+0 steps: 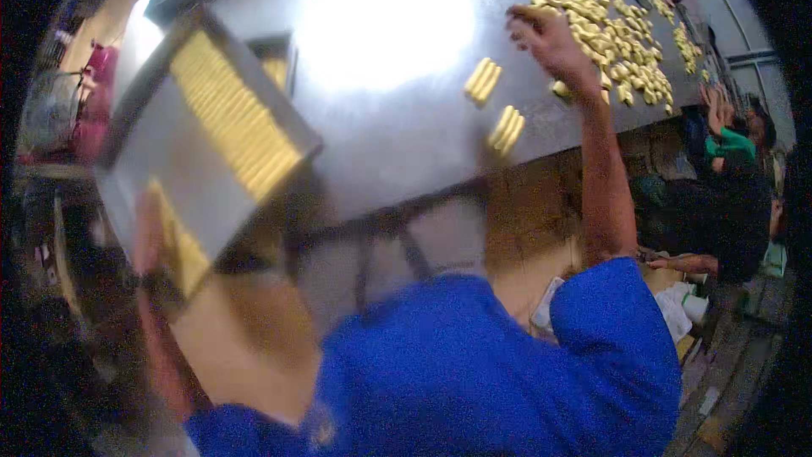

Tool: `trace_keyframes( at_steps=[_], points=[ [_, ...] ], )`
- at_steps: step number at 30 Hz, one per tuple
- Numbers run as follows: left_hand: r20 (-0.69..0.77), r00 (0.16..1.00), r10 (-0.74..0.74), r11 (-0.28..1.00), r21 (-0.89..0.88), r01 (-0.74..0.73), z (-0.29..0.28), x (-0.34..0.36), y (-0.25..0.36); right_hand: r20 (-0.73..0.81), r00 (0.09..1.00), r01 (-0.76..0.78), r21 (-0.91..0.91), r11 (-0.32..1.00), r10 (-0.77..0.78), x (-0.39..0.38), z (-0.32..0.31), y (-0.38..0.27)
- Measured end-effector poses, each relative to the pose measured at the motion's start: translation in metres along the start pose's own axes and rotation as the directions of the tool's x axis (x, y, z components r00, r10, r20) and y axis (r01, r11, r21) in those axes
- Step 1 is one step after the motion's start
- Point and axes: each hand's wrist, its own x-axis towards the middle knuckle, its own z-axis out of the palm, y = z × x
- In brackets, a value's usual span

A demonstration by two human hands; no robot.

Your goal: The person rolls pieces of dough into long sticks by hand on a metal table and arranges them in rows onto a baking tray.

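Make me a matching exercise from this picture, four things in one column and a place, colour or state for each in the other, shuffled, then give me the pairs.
Things
1. Front tray
2. Right hand
3. Pile
4. Shirt

Places, colours, states
A. Blue
B. Reaching out over the table
C. Holding yellow rows, with the left hand at its side
D. Yellow pieces, spread loose on the table's right part

Pairs: 1-C, 2-B, 3-D, 4-A

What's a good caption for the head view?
Left hand at a tray of yellow pieces, right hand above the table.
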Motion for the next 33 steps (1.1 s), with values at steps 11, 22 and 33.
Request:
trace_keyframes(
  at_steps=[11,22,33],
  points=[
    [0.193,0.904,-0.382,0.295,-0.901,0.318,-0.242,0.048,0.065,0.266,0.962,0.090,-0.503,0.860,0.054,0.012,0.078,0.099],
    [0.205,0.901,-0.381,-0.018,-0.977,0.215,-0.334,0.071,0.121,0.404,0.910,-0.155,0.107,0.982,0.099,0.007,0.033,0.044],
    [0.200,0.928,-0.314,-0.933,-0.249,-0.261,-0.372,0.152,0.234,0.299,0.890,0.179,0.464,0.868,-0.343,-0.054,0.054,-0.196]
  ],
)
